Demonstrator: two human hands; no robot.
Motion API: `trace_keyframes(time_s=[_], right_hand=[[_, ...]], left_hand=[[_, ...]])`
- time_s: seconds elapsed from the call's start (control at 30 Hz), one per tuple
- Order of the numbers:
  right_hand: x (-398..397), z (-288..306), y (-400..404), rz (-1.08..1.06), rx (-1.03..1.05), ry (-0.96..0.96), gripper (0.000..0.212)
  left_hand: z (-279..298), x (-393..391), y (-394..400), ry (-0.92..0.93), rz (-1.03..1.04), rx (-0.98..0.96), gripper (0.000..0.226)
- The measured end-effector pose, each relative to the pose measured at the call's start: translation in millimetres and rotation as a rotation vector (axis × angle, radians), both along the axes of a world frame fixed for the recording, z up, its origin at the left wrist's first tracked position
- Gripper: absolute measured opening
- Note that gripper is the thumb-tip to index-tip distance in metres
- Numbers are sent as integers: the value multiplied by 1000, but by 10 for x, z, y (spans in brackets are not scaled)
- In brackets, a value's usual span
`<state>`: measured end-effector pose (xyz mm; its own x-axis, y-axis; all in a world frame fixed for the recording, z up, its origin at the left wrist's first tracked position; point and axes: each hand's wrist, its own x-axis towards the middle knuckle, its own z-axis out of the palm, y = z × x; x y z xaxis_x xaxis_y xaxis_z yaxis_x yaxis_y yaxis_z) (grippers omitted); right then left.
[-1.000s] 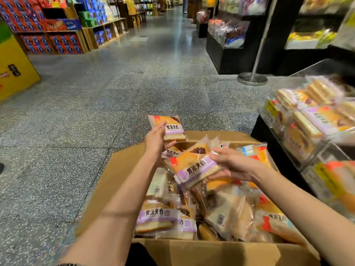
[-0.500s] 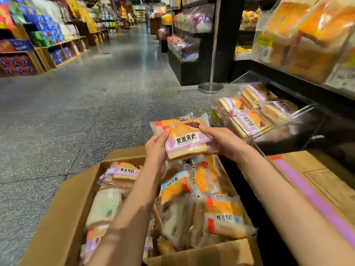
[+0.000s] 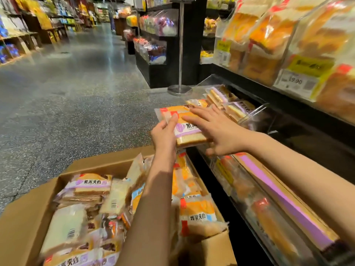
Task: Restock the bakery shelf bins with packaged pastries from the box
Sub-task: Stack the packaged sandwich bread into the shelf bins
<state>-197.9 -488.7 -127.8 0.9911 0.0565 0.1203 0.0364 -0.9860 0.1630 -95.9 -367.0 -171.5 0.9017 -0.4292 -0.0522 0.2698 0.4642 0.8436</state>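
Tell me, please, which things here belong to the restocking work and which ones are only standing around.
Belong to the job:
- purple-label pastry packs, held between left hand and right hand
- cardboard box of pastries
- clear shelf bin

Just standing around:
- metal stand
- bread loaves on the upper shelf
- price tag

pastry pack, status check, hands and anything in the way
Left hand grips pastry pack; right hand flat on top. Pack at clear bin, not in. Nothing blocking.

1. The speckled grey stone floor (image 3: 80,104) carries the open brown cardboard box (image 3: 28,217), heaped with wrapped pastries.
2. A round metal stand base (image 3: 179,90) rests on it.
3. The black bakery shelf (image 3: 307,120) holds a clear plastic bin (image 3: 255,114) of wrapped pastries.
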Motion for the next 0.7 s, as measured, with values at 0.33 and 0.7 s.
trace_keyframes(time_s=[0.33, 0.7], right_hand=[[88, 152, -150, -17, 104, -68, 90], [479, 160, -934, -679, 493, -249, 73]], left_hand=[[-5, 178, -164, 67, -131, -43, 19], [-87, 444, -403, 221, -75, -282, 35]])
